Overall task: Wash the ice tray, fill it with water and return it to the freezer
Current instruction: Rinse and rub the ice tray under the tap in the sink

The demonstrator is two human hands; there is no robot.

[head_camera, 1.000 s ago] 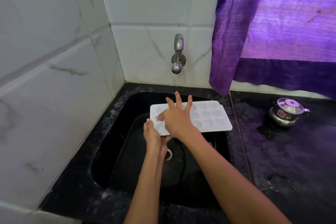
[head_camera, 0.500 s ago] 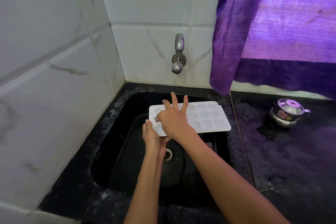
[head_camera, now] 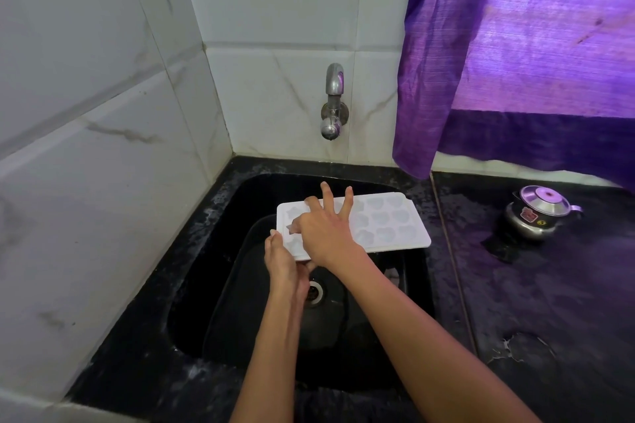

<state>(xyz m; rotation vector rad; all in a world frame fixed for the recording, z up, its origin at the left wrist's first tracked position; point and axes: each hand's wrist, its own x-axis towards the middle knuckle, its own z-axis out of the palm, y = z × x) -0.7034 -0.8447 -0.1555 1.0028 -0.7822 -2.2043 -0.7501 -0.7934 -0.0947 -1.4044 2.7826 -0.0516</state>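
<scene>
Ice tray (head_camera: 385, 223) nudged left over black sink (head_camera: 206, 251), left hand (head_camera: 280, 259) gripping, right hand (head_camera: 324, 233) splayed on it

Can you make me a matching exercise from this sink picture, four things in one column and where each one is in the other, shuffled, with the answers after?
Column one:
1. white plastic ice tray
2. chrome wall tap
3. small steel kettle with a lid
4. purple cloth curtain

Column two:
A. standing on the black counter, right of the sink
B. hanging at the upper right
C. held over the black sink
D. fixed to the white tiled wall above the sink

Pairs: 1-C, 2-D, 3-A, 4-B
</scene>
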